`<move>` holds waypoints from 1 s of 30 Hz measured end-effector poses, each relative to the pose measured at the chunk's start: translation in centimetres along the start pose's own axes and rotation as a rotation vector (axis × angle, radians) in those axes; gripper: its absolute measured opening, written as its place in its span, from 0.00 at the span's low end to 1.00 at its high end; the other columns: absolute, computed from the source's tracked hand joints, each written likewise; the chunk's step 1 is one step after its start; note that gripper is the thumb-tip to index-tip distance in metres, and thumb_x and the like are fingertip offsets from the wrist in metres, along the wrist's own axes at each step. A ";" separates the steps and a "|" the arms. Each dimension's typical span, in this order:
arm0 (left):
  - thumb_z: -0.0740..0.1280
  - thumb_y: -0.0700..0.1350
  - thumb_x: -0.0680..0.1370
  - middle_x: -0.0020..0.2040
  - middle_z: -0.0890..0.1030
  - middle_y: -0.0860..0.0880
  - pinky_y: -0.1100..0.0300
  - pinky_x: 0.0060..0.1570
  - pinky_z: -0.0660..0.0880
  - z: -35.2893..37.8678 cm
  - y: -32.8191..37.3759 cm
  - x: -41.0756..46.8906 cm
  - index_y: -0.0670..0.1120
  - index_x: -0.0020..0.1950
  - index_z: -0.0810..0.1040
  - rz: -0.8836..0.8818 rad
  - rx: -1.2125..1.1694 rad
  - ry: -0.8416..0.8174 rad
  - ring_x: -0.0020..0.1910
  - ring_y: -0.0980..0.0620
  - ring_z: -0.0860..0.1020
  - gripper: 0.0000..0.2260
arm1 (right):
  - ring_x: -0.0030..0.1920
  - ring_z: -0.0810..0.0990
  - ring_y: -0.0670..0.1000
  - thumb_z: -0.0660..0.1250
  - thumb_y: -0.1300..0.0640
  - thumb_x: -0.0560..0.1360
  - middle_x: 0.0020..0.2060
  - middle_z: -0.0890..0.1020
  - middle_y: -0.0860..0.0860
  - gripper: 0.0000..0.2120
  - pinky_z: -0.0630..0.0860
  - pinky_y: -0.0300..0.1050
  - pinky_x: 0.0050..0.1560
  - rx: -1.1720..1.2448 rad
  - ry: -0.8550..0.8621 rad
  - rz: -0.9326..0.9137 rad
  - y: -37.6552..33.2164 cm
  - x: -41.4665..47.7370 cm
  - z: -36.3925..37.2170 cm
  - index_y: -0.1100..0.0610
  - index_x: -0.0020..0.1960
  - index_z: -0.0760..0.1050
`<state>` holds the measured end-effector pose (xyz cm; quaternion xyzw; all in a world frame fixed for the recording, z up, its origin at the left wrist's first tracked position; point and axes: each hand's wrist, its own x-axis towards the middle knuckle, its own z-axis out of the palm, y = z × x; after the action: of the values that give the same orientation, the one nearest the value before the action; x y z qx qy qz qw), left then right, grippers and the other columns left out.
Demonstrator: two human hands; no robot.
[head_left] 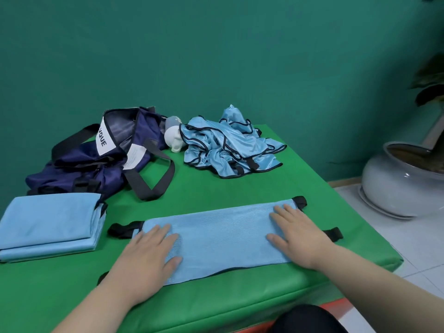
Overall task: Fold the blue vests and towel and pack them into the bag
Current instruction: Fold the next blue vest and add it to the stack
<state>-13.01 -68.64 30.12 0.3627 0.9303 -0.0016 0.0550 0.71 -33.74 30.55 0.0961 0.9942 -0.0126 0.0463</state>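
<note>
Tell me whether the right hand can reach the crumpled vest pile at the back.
Probably yes: the right hand lies flat, holding nothing, and nothing stands on the green mat between it and the vest pile.

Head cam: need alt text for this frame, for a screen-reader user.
The left hand and right hand press flat on a folded blue vest on a green mat. A folded blue stack lies at the left, with a navy bag behind it and a crumpled pile of blue vests at the far side.
</note>
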 end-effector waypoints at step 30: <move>0.61 0.59 0.81 0.80 0.51 0.62 0.55 0.75 0.43 -1.9 -3.3 -4.1 0.62 0.78 0.58 -0.003 -0.304 0.017 0.78 0.61 0.43 0.26 | 0.79 0.58 0.53 0.53 0.38 0.78 0.75 0.68 0.48 0.31 0.47 0.44 0.76 0.103 0.045 -0.338 -13.2 1.5 -1.2 0.51 0.75 0.67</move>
<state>-12.43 -73.79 32.33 0.3487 0.9208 0.1422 0.1014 -3.38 -46.36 31.82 -0.0701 0.9950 -0.0688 0.0165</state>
